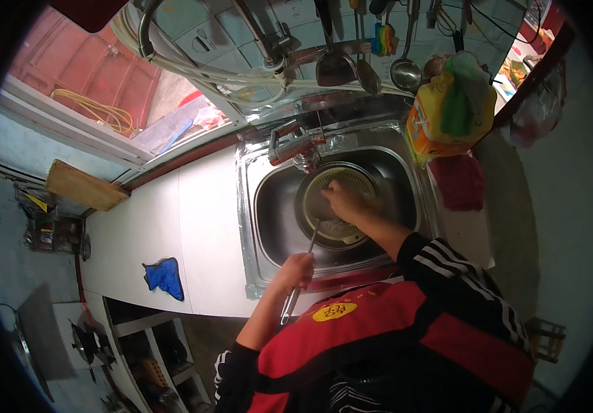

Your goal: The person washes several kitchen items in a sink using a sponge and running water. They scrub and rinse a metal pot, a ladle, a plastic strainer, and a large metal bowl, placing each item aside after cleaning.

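Note:
My left hand [295,272] grips the metal handle of a long kitchen utensil [312,240] at the sink's front edge. The utensil slants away from me, and its blurred far end lies over a pale plastic colander [352,239]. That colander rests inside a round basin in the stainless steel sink [277,209]. Above the colander is my right hand [348,202], its fingers curled near the utensil's far end. Whether those fingers hold anything is hidden. A chrome faucet [294,148] stands just behind the basin.
Left of the sink, a blue cloth [164,278] lies on the white countertop [208,217]; a wooden cutting board [84,184] leans behind. A yellow jug [433,113] and a dark red cloth [456,182] sit to the right. A ladle [406,75] and a turner [335,67] hang above.

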The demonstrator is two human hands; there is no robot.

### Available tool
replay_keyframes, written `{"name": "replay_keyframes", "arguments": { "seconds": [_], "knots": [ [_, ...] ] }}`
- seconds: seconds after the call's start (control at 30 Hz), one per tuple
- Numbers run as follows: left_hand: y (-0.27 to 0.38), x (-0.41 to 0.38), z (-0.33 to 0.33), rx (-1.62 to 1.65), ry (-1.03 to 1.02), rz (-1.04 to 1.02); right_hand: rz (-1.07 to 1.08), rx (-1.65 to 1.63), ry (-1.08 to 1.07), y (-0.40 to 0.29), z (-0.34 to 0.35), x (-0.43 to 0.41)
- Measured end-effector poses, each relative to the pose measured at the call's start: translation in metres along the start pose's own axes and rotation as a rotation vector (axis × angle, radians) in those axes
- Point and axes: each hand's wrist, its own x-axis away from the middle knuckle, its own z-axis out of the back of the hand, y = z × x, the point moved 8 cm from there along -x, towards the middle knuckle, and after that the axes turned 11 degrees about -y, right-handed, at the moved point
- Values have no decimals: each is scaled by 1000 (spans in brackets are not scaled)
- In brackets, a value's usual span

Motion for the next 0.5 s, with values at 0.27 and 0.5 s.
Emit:
{"name": "replay_keyframes", "arguments": {
  "seconds": [0.27, 0.5],
  "knots": [
    [10, 5, -3, -25, -4, -25, -25, 0, -161, -18, 10, 1],
    [14, 9, -4, -34, -15, -15, -74, -116, -148, -8, 8, -7]
  ]
}}
